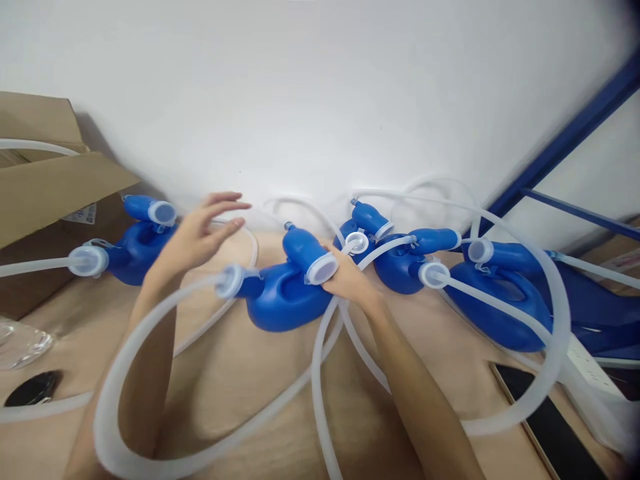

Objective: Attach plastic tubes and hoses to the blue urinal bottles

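My right hand (pixel 350 277) grips a blue plastic bottle (pixel 287 303) with a loop handle by its right end, just above the table. That bottle has a white-capped neck (pixel 231 281) on its left, joined to a thick translucent hose (pixel 113 373) which loops across the front. A wider white-rimmed mouth (pixel 323 268) faces me beside my fingers, some of which are hidden behind the bottle. My left hand (pixel 197 233) is raised to the left of it, fingers apart and holding nothing. Behind the left wrist sits another such blue bottle (pixel 135 250).
Several more blue bottles (pixel 505 307) with hoses lie to the right along the wall (pixel 300 100). An open cardboard box (pixel 65 190) stands at left, near a black round object (pixel 34 388). A phone (pixel 550 420) and power strip (pixel 590 367) lie at right, below a blue metal frame (pixel 560 140).
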A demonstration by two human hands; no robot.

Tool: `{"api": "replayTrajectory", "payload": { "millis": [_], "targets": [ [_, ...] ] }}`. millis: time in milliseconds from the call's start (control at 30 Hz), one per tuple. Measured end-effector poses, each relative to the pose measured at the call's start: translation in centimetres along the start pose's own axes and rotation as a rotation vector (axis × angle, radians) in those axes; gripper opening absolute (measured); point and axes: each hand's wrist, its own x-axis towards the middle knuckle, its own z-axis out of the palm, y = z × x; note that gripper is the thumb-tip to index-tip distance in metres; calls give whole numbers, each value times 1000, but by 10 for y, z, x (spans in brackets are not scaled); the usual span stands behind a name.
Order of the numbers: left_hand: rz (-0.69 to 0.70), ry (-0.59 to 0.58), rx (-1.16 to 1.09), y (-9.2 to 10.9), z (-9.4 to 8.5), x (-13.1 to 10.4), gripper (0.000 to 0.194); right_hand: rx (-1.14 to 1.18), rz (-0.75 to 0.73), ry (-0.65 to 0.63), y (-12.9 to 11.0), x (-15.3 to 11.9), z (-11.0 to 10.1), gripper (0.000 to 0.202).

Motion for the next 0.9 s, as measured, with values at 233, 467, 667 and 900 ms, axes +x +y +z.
{"api": "replayTrajectory", "payload": {
  "millis": [233,467,667,900],
  "targets": [
    [-595,380,199,-70,-52,-15,51,-242,117,141,9,23,6,38],
    [-953,253,525,-93,-60,-41,78,-315,33,-21,3,76,-2,33],
    [-996,212,662,-82,-71,-50,93,-266,230,-56,22,107,-4,23],
    [-1185,61,788,-106,-81,-55,95,88,377,-142,37,112,-34,33]
  ]
}}
